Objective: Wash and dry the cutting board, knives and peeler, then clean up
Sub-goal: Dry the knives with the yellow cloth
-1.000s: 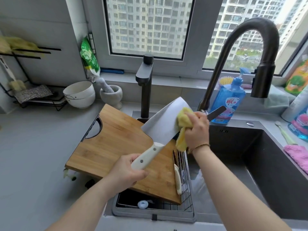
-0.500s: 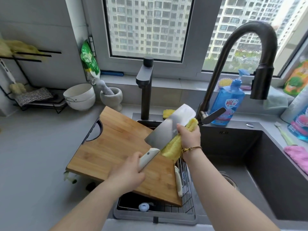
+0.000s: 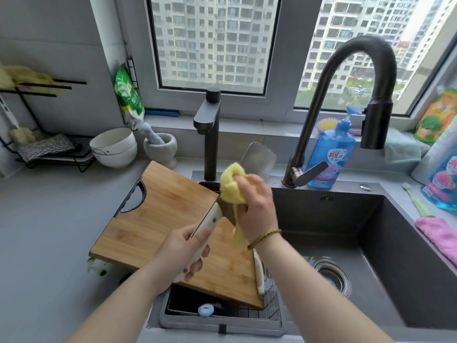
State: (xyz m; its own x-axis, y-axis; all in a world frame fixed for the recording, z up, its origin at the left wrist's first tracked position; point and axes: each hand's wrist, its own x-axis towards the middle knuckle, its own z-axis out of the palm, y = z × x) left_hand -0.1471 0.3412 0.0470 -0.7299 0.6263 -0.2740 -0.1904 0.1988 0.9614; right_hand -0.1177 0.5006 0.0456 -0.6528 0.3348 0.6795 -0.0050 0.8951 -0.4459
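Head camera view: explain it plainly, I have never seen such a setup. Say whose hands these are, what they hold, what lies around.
No machine here: a person wears one camera on the head, looking down at their own hands over a kitchen sink. The left hand grips the white handle of a cleaver. The right hand holds a yellow cloth against its blade. Below, a wooden board lies partly on the counter, partly over a rack in the sink. Behind stand a faucet, bowls, a mortar and a blue soap bottle.
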